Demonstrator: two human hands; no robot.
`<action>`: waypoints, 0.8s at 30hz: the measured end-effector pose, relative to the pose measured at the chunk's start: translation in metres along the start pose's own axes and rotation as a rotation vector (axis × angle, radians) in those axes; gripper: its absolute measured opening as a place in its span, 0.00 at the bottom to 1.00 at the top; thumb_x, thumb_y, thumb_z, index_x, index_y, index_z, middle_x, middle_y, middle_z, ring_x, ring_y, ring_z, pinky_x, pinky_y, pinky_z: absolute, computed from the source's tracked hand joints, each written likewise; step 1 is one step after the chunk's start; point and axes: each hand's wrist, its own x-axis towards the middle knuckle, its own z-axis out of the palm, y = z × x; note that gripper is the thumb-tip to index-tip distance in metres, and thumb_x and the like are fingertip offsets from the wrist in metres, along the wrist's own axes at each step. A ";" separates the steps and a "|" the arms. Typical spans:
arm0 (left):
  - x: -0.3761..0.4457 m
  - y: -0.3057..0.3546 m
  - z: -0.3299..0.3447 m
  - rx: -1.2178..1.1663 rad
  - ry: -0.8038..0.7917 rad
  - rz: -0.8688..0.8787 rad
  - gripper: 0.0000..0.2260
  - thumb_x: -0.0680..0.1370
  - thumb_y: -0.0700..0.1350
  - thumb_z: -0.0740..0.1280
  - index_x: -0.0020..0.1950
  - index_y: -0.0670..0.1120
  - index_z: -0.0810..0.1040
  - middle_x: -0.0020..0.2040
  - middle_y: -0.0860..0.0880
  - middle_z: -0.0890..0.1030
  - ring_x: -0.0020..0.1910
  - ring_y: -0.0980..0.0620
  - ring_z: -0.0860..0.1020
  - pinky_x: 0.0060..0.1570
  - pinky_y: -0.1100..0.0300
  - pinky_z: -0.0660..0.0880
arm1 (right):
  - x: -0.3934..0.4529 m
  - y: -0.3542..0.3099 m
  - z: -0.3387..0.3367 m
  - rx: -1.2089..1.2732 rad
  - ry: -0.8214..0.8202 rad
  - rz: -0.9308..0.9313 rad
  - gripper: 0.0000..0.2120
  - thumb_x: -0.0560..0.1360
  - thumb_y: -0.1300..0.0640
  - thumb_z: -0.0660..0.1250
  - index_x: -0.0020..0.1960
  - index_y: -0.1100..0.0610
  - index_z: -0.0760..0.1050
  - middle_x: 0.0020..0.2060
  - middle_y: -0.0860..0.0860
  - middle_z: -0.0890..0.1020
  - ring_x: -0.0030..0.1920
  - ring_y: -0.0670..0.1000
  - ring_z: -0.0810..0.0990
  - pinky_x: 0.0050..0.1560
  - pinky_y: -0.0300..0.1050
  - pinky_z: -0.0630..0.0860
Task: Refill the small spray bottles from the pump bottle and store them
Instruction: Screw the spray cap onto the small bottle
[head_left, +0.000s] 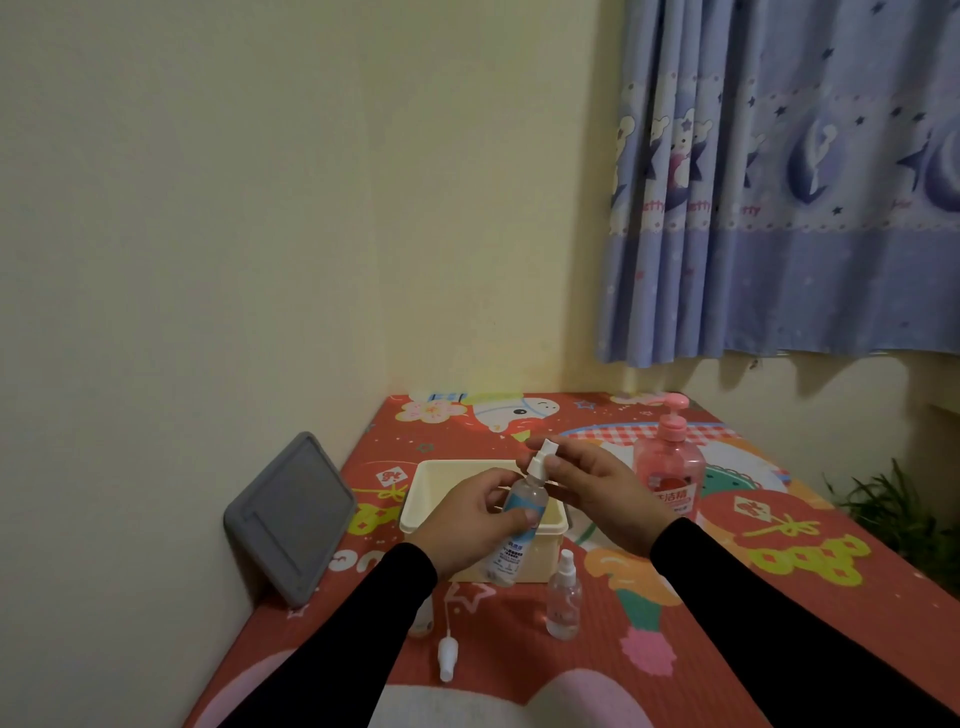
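Observation:
A small clear spray bottle with a blue label is held tilted over the cream box. My left hand grips its body. My right hand pinches its white spray head at the top. The pink pump bottle stands to the right, behind my right hand. A second small clear spray bottle stands upright in front of the box. A loose white spray head with its tube lies on the mat near me. Another small bottle is mostly hidden under my left sleeve.
Everything sits on a red cartoon-print mat in a room corner. A grey lid leans against the left wall. A blue curtain hangs at the upper right, with a green plant at the right edge.

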 end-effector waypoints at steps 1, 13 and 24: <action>0.000 0.000 0.000 -0.026 -0.014 -0.002 0.12 0.76 0.42 0.69 0.59 0.47 0.76 0.52 0.46 0.83 0.53 0.49 0.81 0.56 0.52 0.78 | 0.000 -0.001 -0.001 0.013 -0.005 -0.001 0.12 0.80 0.61 0.60 0.63 0.58 0.75 0.56 0.56 0.83 0.56 0.51 0.82 0.54 0.41 0.79; 0.004 0.005 0.004 -0.388 -0.144 -0.089 0.12 0.78 0.40 0.66 0.62 0.44 0.77 0.55 0.44 0.82 0.49 0.52 0.81 0.48 0.59 0.77 | -0.001 -0.008 -0.008 0.118 -0.044 -0.006 0.17 0.74 0.55 0.64 0.62 0.56 0.75 0.55 0.54 0.84 0.56 0.52 0.82 0.56 0.43 0.78; 0.009 0.004 0.013 -0.162 0.030 0.030 0.12 0.74 0.43 0.72 0.58 0.50 0.79 0.53 0.49 0.84 0.54 0.50 0.81 0.57 0.53 0.77 | 0.001 -0.001 -0.008 0.029 0.081 -0.078 0.07 0.79 0.60 0.63 0.52 0.60 0.79 0.46 0.57 0.82 0.48 0.52 0.83 0.50 0.40 0.80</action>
